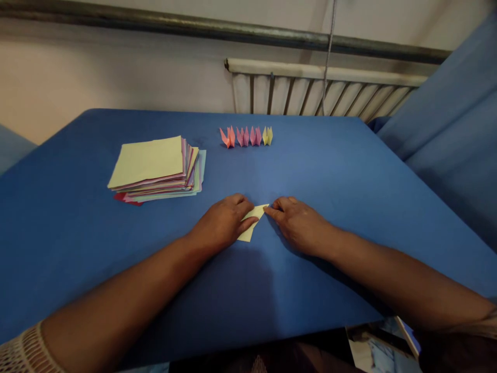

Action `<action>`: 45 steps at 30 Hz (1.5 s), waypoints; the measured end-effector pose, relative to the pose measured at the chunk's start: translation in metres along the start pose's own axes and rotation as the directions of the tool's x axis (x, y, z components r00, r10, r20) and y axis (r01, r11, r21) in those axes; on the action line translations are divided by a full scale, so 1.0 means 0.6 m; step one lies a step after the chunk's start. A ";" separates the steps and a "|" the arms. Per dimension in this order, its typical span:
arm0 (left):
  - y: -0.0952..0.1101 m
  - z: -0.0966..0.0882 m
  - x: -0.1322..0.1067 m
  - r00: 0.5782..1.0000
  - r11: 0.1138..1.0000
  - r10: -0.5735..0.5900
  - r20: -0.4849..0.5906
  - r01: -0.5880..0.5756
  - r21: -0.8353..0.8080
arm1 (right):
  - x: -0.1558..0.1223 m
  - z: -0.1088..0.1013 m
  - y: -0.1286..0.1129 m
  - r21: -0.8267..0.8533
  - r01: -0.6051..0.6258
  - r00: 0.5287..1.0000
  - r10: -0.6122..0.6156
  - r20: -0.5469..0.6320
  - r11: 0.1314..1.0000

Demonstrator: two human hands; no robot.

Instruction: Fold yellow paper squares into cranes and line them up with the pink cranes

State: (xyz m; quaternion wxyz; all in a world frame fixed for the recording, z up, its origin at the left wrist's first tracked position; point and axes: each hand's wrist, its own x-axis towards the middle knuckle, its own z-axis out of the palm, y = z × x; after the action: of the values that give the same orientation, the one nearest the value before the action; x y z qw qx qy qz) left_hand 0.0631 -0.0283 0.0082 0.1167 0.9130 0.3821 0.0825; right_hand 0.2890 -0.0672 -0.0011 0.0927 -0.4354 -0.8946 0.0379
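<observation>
A small folded piece of pale yellow paper (246,236) lies on the blue table, between my two hands. My left hand (223,223) covers its left part, with thumb and fingers closed over it. From the other side, my right hand (301,223) has its fingers curled in and touches the paper's pointed upper right corner with thumb and fingertip. The paper's left edge is hidden beneath my left hand.
Farther back stand several small folded paper cranes in a row: an orange one (228,137), pink ones (243,137) and a yellow one (267,135). A thick stack of coloured paper (151,160) sits at left. Behind the blue table (330,166) are a wall and radiator (298,72).
</observation>
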 end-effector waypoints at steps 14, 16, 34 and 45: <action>0.017 -0.004 0.009 1.000 0.984 -0.018 -0.009 0.019 0.179 | 0.002 -0.007 -0.008 -0.084 -0.028 0.999 0.030 0.017 0.996; 0.018 -0.003 0.009 1.000 0.980 -0.004 0.005 0.002 0.200 | 0.003 -0.009 -0.009 -0.080 -0.039 0.999 0.041 0.025 0.996; 0.015 0.000 0.012 0.998 0.979 -0.015 0.059 0.002 0.204 | 0.004 -0.020 -0.012 -0.084 -0.150 0.980 0.160 0.120 0.985; 0.021 -0.008 0.009 0.995 0.972 0.011 0.101 -0.035 0.234 | 0.009 -0.009 -0.023 -0.088 -0.162 0.984 0.168 0.063 0.983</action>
State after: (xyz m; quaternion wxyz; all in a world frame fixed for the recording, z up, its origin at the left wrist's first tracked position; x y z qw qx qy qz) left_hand 0.0743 -0.0321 0.0168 0.0253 0.9278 0.3722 -0.0076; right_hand 0.2762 -0.0716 0.0072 0.0395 -0.5100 -0.8589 0.0238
